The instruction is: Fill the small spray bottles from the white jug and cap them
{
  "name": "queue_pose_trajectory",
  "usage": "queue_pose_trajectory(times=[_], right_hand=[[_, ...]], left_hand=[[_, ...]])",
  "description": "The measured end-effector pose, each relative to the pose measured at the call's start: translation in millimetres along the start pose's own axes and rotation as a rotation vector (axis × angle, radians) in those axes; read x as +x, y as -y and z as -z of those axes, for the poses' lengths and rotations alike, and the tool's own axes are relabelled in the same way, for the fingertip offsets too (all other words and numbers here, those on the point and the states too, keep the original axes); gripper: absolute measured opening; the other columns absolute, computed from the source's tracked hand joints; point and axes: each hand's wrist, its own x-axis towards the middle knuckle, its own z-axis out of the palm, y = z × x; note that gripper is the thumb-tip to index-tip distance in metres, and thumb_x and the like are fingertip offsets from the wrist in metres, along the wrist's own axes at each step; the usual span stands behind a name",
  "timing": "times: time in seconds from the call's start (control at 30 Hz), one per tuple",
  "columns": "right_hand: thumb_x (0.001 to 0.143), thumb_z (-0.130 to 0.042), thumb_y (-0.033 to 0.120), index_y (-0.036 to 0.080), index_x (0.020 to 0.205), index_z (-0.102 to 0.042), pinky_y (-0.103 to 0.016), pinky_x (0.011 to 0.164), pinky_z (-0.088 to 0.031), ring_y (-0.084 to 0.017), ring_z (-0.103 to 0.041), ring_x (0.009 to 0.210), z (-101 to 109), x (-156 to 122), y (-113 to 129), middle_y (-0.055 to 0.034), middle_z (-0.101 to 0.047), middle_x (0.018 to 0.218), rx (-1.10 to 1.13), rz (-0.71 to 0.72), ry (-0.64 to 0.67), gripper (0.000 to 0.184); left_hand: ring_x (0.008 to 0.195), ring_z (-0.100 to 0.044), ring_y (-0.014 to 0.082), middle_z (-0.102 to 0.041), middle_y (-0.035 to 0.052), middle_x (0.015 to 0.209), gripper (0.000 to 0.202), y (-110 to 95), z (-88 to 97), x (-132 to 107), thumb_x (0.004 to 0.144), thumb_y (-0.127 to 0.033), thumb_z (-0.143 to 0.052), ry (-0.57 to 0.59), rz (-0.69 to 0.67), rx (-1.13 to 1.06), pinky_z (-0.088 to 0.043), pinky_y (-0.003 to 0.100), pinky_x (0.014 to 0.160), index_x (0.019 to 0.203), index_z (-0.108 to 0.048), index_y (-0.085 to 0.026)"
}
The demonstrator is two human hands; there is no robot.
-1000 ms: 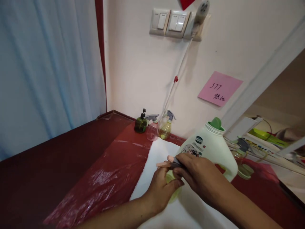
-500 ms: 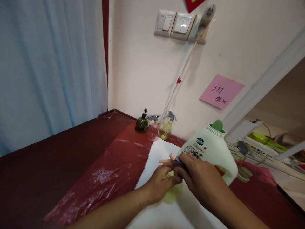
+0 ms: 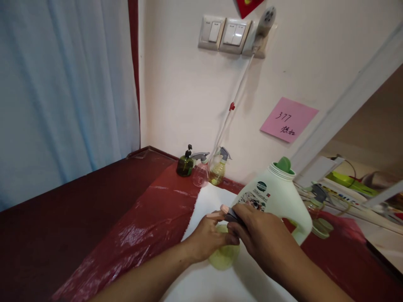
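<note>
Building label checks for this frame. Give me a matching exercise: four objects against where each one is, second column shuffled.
Objects
1. yellow spray bottle
2. white jug
3. pink note
4. dark green pump bottle

Places
a. stuck on the wall
b. gripped between left hand and right hand
c. far back, at the foot of the wall
d. standing just behind the two hands

Pairs: 1-b, 2-d, 3-a, 4-c

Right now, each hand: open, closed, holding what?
Left hand: closed around the small yellow-green spray bottle.
Right hand: closed on that bottle's grey spray head.
</note>
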Motion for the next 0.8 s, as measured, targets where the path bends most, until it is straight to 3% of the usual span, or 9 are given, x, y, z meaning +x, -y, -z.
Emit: queue_pose_trajectory(times=[0.13, 0.3, 0.43, 0.63, 0.8], right_hand=[[0.1, -0.055, 0.021, 0.022, 0.095, -0.059, -0.032, 0.065, -0.032, -0.028, -0.07, 0.084, -0.8, 0.4, -1.9, -0.0054, -0.071, 0.095, 0.033, 0.014, -0.005, 0.006], [0.099, -0.056, 0.02, 0.023, 0.093, -0.058, -0.032, 0.065, -0.031, -0.028, -0.07, 0.083, -0.5, -0.8, -0.8, -0.005, -0.07, 0.096, 0.032, 0.001, 0.006, 0.007], [0.099, -0.056, 0.021, 0.023, 0.091, -0.057, -0.032, 0.066, -0.032, -0.027, -0.068, 0.084, 0.0, 0.8, -3.0, -0.0048, -0.07, 0.094, 0.043, 0.006, 0.016, 0.008], [0.1, -0.056, 0.022, 0.023, 0.092, -0.058, -0.032, 0.067, -0.033, -0.026, -0.067, 0.084, -0.6, 2.2, -8.1, -0.0042, -0.069, 0.093, 0.102, 0.036, 0.003, 0.008], [0.099, -0.056, 0.02, 0.023, 0.09, -0.058, -0.032, 0.068, -0.033, -0.026, -0.067, 0.085, 0.5, 1.9, -6.6, -0.0041, -0.069, 0.094, 0.122, 0.025, 0.019, 0.009]], left_hand=[[0.089, -0.057, 0.0197, -0.064, 0.0005, 0.085, 0.023, -0.8, 11.2, 1.4, 0.069, -0.033, -0.083, 0.085, 0.021, 0.016, -0.046, 0.033, 0.086, 0.081, -0.074, -0.016], [0.099, -0.058, 0.0207, -0.067, -0.0022, 0.096, 0.043, -6.6, 2.1, 0.8, 0.051, -0.016, -0.093, 0.006, -0.011, 0.046, -0.044, 0.03, 0.091, 0.089, -0.074, -0.02], [0.099, -0.058, 0.0204, -0.067, -0.0006, 0.098, 0.029, -1.4, -0.8, 1.2, 0.064, -0.026, -0.089, -0.001, -0.018, 0.036, -0.046, 0.031, 0.09, 0.088, -0.075, -0.019], [0.097, -0.056, 0.0217, -0.065, 0.0026, 0.094, 0.023, -2.6, 15.0, 1.2, 0.076, -0.037, -0.082, 0.111, 0.001, 0.074, -0.045, 0.035, 0.093, 0.089, -0.078, -0.017], [0.099, -0.058, 0.0221, -0.066, 0.0012, 0.098, 0.042, -6.7, 4.9, 0.1, 0.058, -0.028, -0.094, 0.072, -0.009, 0.071, -0.045, 0.033, 0.091, 0.093, -0.074, -0.018]])
